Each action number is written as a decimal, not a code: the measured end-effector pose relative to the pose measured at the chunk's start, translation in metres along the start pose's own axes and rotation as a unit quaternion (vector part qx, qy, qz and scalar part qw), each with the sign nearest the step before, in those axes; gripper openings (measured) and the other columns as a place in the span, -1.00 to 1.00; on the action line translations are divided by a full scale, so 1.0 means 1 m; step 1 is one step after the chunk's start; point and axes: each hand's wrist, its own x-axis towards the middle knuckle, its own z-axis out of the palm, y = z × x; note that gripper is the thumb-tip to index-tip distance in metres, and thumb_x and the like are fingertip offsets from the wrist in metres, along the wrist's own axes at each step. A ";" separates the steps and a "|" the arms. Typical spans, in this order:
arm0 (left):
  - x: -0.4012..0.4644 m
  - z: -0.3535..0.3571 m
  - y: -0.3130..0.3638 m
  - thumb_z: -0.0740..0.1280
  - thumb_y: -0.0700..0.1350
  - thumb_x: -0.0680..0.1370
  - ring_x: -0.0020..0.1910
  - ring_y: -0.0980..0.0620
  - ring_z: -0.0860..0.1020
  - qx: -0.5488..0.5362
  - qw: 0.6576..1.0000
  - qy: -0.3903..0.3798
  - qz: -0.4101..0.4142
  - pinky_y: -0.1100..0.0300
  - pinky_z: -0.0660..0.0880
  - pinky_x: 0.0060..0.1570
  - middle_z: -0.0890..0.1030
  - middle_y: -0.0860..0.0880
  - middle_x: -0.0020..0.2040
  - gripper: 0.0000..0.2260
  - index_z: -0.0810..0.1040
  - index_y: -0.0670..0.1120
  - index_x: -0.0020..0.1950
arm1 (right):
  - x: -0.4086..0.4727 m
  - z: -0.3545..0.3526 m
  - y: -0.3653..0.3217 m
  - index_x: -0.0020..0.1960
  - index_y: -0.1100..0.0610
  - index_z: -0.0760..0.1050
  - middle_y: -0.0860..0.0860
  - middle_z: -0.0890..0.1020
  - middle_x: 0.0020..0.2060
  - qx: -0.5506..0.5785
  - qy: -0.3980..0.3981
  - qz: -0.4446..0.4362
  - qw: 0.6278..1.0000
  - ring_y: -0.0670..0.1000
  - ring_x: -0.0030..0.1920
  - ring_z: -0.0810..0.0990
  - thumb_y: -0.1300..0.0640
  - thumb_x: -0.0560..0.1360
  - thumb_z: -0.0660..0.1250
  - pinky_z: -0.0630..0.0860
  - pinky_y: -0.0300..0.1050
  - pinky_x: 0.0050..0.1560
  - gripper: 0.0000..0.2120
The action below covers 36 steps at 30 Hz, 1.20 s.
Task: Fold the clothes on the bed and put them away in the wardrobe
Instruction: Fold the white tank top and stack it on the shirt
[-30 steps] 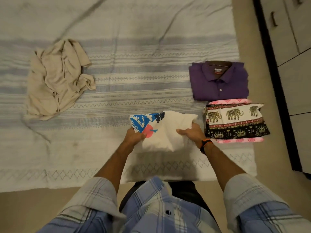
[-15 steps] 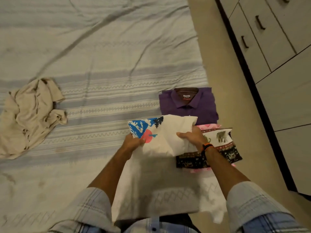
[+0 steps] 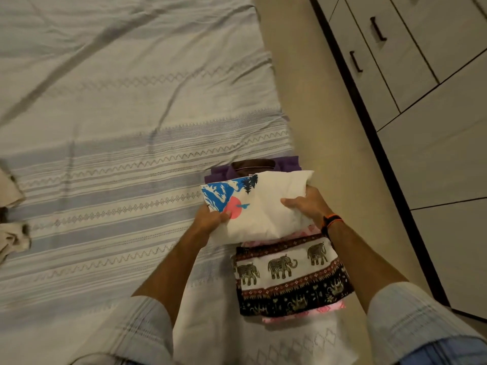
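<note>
No readable text, labels or numbers anywhere.

Beige floor (image 3: pixel 316 106), dim light.

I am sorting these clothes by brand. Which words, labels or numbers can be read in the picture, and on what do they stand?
No text can be read.
White printed shirt: only pictures, no words.
Purple shirt: collar label hidden.
Elephant-print cloth: pattern only.
</note>
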 end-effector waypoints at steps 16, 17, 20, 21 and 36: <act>0.046 0.025 -0.002 0.43 -0.28 0.50 0.12 -0.04 0.53 0.048 0.998 -0.029 0.017 0.07 0.52 0.07 0.58 -0.11 0.25 -0.59 0.48 -0.20 0.34 | 0.050 -0.006 0.019 0.58 0.19 0.04 0.19 0.31 0.49 -0.196 0.031 0.032 0.980 0.18 0.46 0.32 0.13 0.50 0.44 0.29 -0.09 0.39 -0.19; 0.043 0.025 -0.002 0.44 -0.28 0.50 0.15 -0.04 0.52 0.045 0.999 -0.027 0.014 0.06 0.52 0.09 0.56 -0.10 0.27 -0.56 0.46 -0.19 0.36 | 0.045 -0.004 0.020 0.58 0.17 0.07 0.18 0.31 0.50 -0.190 0.030 0.026 0.981 0.17 0.46 0.33 0.13 0.50 0.45 0.30 -0.08 0.39 -0.20; 0.023 0.020 0.003 0.47 -0.23 0.49 0.29 -0.10 0.48 0.044 0.999 -0.025 0.013 -0.02 0.50 0.21 0.50 -0.09 0.34 -0.47 0.39 -0.18 0.42 | 0.025 0.001 0.023 0.55 0.16 0.15 0.15 0.34 0.49 -0.158 0.024 0.009 0.987 0.14 0.44 0.37 0.14 0.47 0.47 0.36 -0.01 0.40 -0.23; 0.012 0.017 0.004 0.47 -0.23 0.49 0.30 -0.11 0.48 0.042 0.999 -0.025 0.016 -0.03 0.49 0.23 0.49 -0.10 0.36 -0.46 0.38 -0.18 0.42 | 0.014 0.003 0.022 0.53 0.17 0.18 0.15 0.35 0.48 -0.148 0.023 0.001 0.989 0.14 0.42 0.40 0.16 0.47 0.47 0.39 0.00 0.39 -0.26; -0.142 -0.064 -0.063 0.48 -0.20 0.48 0.20 -0.06 0.49 -0.003 0.996 0.026 0.086 0.07 0.47 0.10 0.44 -0.17 0.39 -0.40 0.33 -0.17 0.47 | -0.142 0.067 0.011 0.39 0.16 0.35 0.10 0.52 0.29 -0.145 -0.019 -0.116 0.982 0.03 0.12 0.53 0.17 0.43 0.50 0.54 -0.08 0.17 -0.41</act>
